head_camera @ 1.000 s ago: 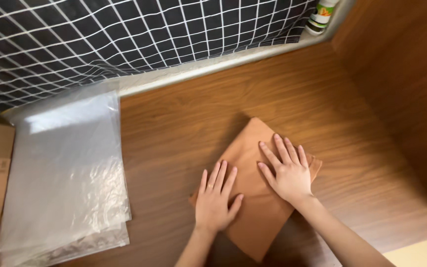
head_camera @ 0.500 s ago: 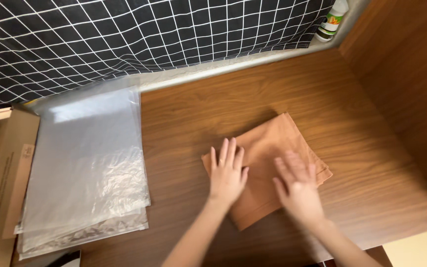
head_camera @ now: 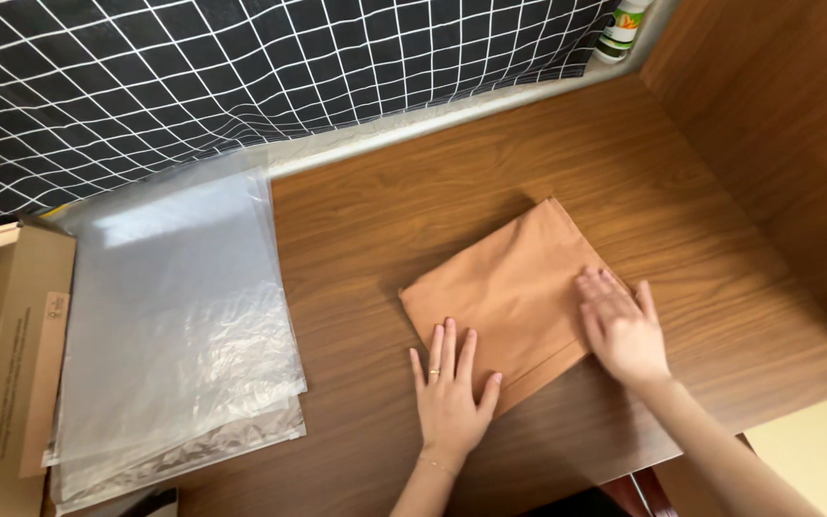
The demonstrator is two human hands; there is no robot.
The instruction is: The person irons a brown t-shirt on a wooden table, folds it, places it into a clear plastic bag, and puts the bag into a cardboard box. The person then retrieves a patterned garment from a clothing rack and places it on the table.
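Folded tan cloth [head_camera: 514, 287] lies flat on the wooden table [head_camera: 375, 230], right of centre, one corner pointing toward the far wall. Left hand [head_camera: 450, 397] flat, palm down, fingers spread, on the cloth's near-left edge; fingertips on the fabric, heel on bare wood; a ring on one finger. Right hand [head_camera: 622, 330] flat on the cloth's right corner, fingers together, slightly blurred. Neither hand grips; both are open and press down. Stack of clear plastic bags [head_camera: 179, 325] lies well to the left, apart from the cloth. Cardboard box [head_camera: 11, 364] just beside the bags at the left edge. Black grid-pattern fabric [head_camera: 241, 67] along the far side. A bottle [head_camera: 619, 29] in the far right corner.
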